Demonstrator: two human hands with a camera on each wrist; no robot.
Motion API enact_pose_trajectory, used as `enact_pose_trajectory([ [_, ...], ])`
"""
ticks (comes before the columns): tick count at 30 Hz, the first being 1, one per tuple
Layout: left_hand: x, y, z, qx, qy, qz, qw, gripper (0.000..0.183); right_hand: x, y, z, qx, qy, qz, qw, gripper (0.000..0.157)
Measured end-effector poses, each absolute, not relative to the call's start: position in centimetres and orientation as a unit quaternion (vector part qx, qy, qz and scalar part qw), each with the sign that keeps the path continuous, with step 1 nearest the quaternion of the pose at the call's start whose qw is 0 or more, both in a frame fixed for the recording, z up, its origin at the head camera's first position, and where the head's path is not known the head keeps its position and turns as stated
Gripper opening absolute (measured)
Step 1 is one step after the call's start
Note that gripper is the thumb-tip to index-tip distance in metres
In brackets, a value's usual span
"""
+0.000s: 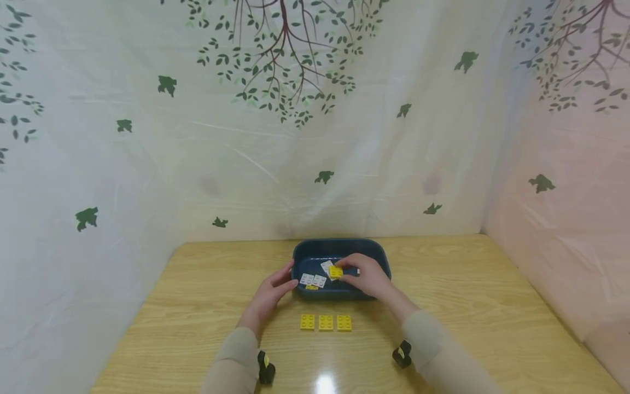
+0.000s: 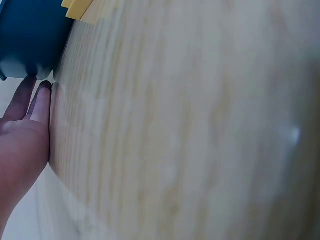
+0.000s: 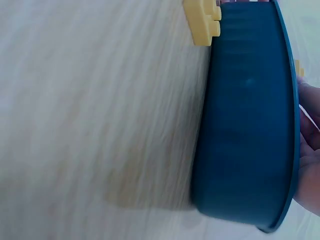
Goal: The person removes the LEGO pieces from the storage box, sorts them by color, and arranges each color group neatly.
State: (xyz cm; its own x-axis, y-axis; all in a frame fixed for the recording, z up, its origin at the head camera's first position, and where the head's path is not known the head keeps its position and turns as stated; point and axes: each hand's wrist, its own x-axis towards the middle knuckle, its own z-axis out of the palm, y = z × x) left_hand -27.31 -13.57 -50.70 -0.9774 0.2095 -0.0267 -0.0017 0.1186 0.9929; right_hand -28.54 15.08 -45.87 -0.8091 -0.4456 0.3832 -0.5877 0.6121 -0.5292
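Note:
A dark blue plastic bin point(image 1: 339, 295) stands toward the back of the table. Over its inside, my right hand point(image 1: 368, 278) pinches a yellow building brick point(image 1: 336, 272) between thumb and fingertips; the brick's edge shows past the rim in the right wrist view point(image 3: 298, 68). Against the bin's left side, my left hand point(image 1: 267, 296) rests with fairly straight fingers, and the left wrist view shows its fingertips point(image 2: 44, 92) right at the bin wall point(image 2: 35, 40). White bricks point(image 1: 319, 281) and another yellow brick point(image 1: 311, 287) lie inside the bin.
Three yellow bricks point(image 1: 326, 323) form a side-by-side row on the wooden table point(image 1: 206, 328) in front of the bin. A pale curtain point(image 1: 246, 164) printed with leaves and birds hangs behind and beside the table. Each sleeve has a small black device point(image 1: 266, 369) near it.

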Motion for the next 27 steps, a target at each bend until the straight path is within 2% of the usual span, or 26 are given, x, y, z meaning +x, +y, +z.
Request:
enact_pose_trajectory([
  [17,-27.7,-13.5,-50.4,0.056,0.750,0.654,0.087,0.057,-24.8,18.9,-45.2,0.282,-0.885,0.356,0.102,0.033],
  [27,-27.9,-13.6,-50.3,0.059,0.745,0.658,0.091,0.057,-23.0,20.5,-45.2,0.293,-0.873,0.366,0.136,0.031],
])
